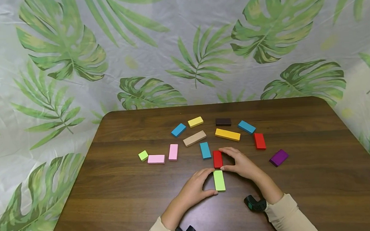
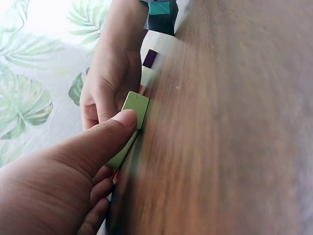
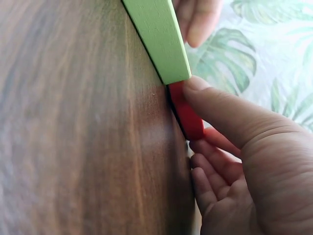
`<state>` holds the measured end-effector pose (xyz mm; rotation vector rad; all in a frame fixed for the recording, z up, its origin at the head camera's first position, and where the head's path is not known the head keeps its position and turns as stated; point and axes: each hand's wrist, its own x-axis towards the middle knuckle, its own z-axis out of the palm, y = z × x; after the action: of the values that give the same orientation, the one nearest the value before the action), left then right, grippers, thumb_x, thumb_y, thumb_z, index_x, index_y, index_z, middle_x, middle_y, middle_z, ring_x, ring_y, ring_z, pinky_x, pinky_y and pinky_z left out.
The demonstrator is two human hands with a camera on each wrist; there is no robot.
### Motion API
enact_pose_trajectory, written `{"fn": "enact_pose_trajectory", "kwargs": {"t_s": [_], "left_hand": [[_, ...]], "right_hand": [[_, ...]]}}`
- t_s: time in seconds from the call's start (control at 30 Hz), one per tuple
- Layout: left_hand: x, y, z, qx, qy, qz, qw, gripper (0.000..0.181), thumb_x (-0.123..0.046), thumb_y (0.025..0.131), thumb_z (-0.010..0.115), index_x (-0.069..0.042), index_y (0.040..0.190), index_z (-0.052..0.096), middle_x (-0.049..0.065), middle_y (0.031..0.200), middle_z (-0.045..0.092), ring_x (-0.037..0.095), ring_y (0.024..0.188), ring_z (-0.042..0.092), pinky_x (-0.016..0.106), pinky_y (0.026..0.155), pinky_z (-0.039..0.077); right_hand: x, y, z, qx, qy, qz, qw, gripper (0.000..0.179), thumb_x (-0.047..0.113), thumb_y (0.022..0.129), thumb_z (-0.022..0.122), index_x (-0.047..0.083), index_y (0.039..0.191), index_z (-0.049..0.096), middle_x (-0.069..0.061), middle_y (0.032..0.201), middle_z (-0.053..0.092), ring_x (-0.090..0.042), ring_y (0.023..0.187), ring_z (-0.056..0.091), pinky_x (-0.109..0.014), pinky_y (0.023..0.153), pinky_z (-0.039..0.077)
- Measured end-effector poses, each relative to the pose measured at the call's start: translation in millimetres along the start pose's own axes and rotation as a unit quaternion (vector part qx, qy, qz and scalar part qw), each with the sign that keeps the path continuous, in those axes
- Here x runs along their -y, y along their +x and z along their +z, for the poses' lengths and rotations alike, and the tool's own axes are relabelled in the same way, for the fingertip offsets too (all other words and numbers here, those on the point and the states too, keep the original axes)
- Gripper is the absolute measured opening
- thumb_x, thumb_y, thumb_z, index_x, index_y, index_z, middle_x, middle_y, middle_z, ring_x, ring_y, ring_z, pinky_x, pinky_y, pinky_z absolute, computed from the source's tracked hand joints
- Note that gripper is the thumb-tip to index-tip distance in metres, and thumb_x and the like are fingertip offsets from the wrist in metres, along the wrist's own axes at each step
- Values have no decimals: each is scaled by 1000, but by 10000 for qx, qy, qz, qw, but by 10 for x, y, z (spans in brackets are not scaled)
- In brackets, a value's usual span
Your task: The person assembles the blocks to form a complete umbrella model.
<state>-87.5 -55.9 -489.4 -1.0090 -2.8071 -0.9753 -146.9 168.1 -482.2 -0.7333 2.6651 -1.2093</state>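
Note:
On the brown table a light green block and a red block lie end to end, the red one farther from me. My left hand pinches the green block lengthwise; the thumb is at its near end and the fingers at its far end. In the left wrist view that thumb presses the end of the green block. The red block is gripped by my right hand, thumb near the joint and fingers at the far end. In the right wrist view the red block shows beside the right thumb.
Blue blocks, pink blocks and a small lime block lie to the left and centre. Beyond are yellow, tan, orange and dark brown blocks. Another red block and a purple one are rightward.

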Motion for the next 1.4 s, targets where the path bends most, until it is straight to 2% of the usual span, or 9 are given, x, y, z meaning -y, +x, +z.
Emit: {"fn": "enact_pose_trajectory", "kwargs": {"t_s": [0.3,0.43,0.67,1.0,1.4], "left_hand": [[14,2,19,-80,-147,-6,9999,68,-42,76,68,-9,130,43,3,127,48,16,118,42,33,96,34],[14,6,21,-128,-204,-11,9997,65,-43,78,65,-9,130,44,3,126,48,16,118,42,33,96,34],[-16,3,-9,-163,-405,-50,9990,64,-39,78,68,-7,129,44,3,124,48,17,116,43,32,96,34],[-3,2,3,-145,-409,-108,9990,66,-39,78,68,-8,129,43,2,125,47,17,117,42,32,97,33],[24,1,21,-129,-298,-23,9995,67,-42,79,66,-9,133,42,2,125,47,18,115,42,33,95,35]], "right_hand": [[12,-8,4,33,110,-7,9999,61,30,82,66,5,132,44,-14,131,42,-34,121,34,-55,94,30],[17,-5,14,-23,87,-59,9999,60,30,82,66,4,131,45,-14,131,43,-34,120,35,-55,94,29],[28,4,27,-48,82,-187,9998,58,29,81,67,5,130,47,-13,129,45,-33,119,36,-54,95,28],[50,-2,22,30,101,-60,9999,59,32,80,68,7,130,48,-12,129,46,-34,119,35,-55,94,29],[55,-8,21,92,133,5,9999,59,33,79,68,8,129,48,-11,129,45,-33,120,34,-55,94,29]]}}
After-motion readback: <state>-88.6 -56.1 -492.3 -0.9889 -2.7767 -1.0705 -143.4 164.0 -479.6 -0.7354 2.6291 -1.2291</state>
